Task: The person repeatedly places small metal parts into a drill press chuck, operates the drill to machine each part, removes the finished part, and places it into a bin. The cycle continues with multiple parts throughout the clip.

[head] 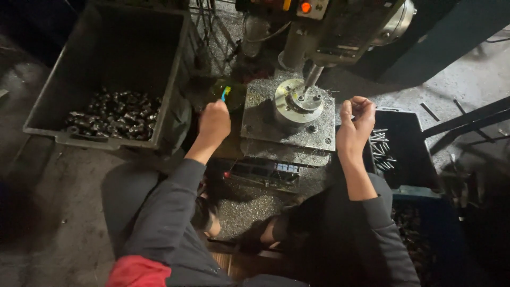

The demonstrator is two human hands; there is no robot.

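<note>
The small brush with its blue-green handle stood up out of the left hand, which was closed in a fist around its lower end. What showed of the handle pointed up and slightly to the right, away from the person and toward the dark round dish just beyond the knuckles. Its tip lay over that dish; whether it touched could not be told.

To the right of the brush, close beside it, lay the flat metal plate dusted with shavings, and on it the round steel fixture under the drill spindle. The fixture lay to the right of the left fist and a little farther from the person, so the brush was nearer to it than anything held on the other side.

The right hand hung at the plate's right edge, palm turned up and fingers curled loosely inward. It could not be told whether a small part sat in the curl. Of the two hands the right looked slightly closer to the fixture, the left closer to the dish.

Just beyond the right hand a dark bin held a heap of thin metal pins, lying mostly crosswise. Well to the left of the left fist stood a large grey crate with dark metal pieces in its bottom.
</note>
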